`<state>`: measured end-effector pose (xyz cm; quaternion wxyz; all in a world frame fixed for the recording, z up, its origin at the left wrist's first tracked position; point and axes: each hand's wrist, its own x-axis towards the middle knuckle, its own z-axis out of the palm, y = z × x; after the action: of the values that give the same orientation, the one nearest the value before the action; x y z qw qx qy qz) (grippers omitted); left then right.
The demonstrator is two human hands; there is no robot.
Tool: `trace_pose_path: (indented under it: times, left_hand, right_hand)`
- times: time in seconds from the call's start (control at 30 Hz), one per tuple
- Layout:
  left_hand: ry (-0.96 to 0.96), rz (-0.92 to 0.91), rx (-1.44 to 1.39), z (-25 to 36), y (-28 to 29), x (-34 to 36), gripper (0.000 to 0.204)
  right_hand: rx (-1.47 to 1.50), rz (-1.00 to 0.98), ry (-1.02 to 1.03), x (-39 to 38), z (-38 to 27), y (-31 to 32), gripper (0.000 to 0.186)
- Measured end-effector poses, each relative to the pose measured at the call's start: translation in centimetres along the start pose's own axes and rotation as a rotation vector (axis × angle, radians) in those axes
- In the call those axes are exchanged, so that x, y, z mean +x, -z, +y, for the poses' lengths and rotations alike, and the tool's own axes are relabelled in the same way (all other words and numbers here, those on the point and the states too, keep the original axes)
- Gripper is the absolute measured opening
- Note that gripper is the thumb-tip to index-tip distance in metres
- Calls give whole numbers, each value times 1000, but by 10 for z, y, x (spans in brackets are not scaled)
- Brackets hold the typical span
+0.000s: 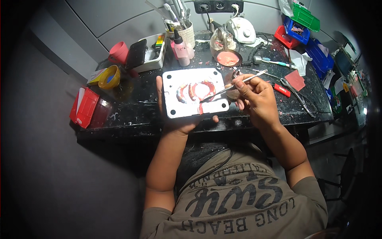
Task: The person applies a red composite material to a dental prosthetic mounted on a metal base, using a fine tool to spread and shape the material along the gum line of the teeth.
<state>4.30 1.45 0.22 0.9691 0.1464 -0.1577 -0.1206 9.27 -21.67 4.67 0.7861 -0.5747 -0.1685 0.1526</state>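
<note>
My left hand [179, 126] holds a white rectangular mould block [177, 75] with black round marks at its corners. Red and pink dental arch shapes [194, 92] are set in its face, with a reddish strip running to the near edge. My right hand [254, 93] is closed on a slim metal spatula [252, 76], whose tip reaches down over the block at the lower part of the arches. Just behind my right hand is a brownish object [229, 77], partly hidden.
Along the back of the cluttered black bench [131, 119] stand a tool cup [186, 32], bottles [183, 55], a white tray [155, 61] and a pan of pink wax [228, 57]. A red box [83, 107] and yellow bowl [109, 77] are left; pliers [302, 101] and coloured bins [298, 34] are right.
</note>
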Motion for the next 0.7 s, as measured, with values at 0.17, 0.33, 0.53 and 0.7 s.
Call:
trace_pose_path:
  times: [0.17, 0.33, 0.53, 0.7]
  left_hand:
    - [4, -10, -53, 0, -1, -1, 107]
    - [11, -46, -83, -1, 1, -2, 107]
    - [8, -19, -82, -1, -2, -3, 107]
    - [5, -69, -75, 0, 1, -2, 107]
  right_hand:
    - [-33, -27, -10, -1, 5, 1, 20]
    - [18, -5, 21, -1, 4, 0, 18]
    - [3, -14, 18, -1, 3, -2, 18]
    - [-10, 2, 43, -1, 5, -2, 18]
